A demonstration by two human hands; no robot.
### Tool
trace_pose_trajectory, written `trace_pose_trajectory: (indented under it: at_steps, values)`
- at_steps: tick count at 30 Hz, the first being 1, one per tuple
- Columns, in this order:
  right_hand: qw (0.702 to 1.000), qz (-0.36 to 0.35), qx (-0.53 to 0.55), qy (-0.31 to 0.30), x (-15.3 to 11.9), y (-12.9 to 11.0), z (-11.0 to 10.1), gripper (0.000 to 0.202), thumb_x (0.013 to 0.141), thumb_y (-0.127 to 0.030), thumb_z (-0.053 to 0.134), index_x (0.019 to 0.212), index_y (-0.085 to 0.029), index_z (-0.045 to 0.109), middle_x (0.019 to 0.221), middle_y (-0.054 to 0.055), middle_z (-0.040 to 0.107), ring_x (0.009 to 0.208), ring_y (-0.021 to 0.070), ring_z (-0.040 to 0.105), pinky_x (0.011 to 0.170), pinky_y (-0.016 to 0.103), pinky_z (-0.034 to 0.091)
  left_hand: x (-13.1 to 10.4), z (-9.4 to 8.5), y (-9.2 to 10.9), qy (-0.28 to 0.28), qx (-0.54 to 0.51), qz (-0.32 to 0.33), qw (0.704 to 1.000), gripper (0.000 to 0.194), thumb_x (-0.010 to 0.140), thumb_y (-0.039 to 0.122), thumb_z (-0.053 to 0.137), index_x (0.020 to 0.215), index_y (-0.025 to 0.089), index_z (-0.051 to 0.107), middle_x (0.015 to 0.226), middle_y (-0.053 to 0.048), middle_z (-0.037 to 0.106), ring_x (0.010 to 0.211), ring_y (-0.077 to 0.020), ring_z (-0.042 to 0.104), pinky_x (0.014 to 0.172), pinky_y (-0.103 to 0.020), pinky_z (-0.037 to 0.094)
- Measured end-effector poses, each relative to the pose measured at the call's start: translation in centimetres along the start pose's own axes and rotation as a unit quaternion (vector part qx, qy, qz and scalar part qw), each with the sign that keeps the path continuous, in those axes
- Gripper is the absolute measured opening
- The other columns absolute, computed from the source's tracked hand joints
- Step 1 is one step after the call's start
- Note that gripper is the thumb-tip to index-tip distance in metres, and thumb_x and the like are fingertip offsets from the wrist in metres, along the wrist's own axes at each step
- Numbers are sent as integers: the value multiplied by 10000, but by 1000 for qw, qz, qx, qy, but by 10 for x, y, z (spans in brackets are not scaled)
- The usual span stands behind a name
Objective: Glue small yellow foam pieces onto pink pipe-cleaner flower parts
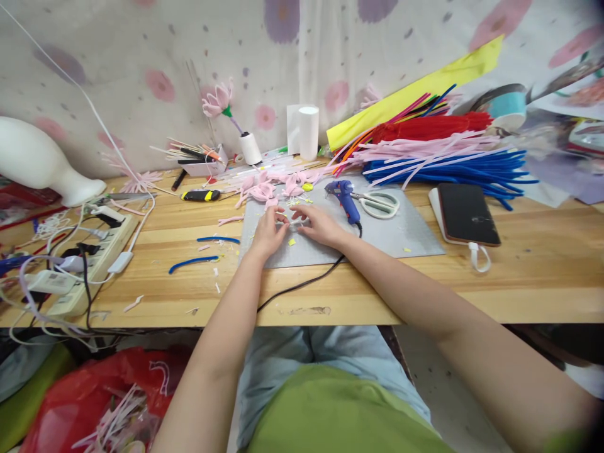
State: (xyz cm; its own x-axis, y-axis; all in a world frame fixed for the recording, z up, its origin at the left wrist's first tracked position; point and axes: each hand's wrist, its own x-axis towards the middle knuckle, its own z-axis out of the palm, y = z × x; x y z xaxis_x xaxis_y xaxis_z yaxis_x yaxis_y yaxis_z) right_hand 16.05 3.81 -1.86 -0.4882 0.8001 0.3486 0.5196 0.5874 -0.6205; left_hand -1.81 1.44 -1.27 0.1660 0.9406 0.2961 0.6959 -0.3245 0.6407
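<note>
Over the grey cutting mat (401, 242), my left hand (270, 236) and my right hand (321, 225) face each other with fingertips pinched close together. Between them is a small pale piece (296, 222), too small and covered to name. Pink fuzzy petals (264, 190) made of pipe cleaner lie just beyond my fingers, with a yellow bit (307, 187) beside them. To the right of my right hand rests a blue glue gun (346, 200), its cord passing under my right forearm. White-handled scissors (381, 204) lie beside the glue gun.
Bundles of blue pipe cleaners (448, 173) and red ones (434, 129) lie at the back right. A phone on a power bank (467, 214) is at the right. At left are a utility knife (201, 195) and a power strip (101, 267). A pink flower (219, 100) stands behind.
</note>
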Motion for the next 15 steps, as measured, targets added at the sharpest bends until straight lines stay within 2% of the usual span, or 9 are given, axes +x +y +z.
trace_pose_trajectory:
  at_steps: [3,5,15]
  values:
    - [999,35,-12,25,2,-3,0,386,777,-171,562,1163,-196,555,901,30,679,888,177,581,818,312,431,0,-1,-2,4,-5,-11,1000,321,794,211,513,1094,216,399,947,-37,658,938,-160,596,809,-318,437]
    - [998,54,-14,39,1,-2,-1,366,773,-153,555,1136,-200,564,868,22,685,842,171,588,800,308,429,1,-5,-5,25,-4,-17,1000,318,795,210,506,1093,211,395,947,-41,651,952,-163,592,809,-318,437]
    - [998,58,-21,27,-1,-1,-2,338,763,-141,567,1096,-197,583,875,16,693,853,172,590,777,301,433,4,-42,-35,216,-11,-98,971,317,774,200,546,1060,188,409,925,-51,644,927,-167,602,796,-302,438]
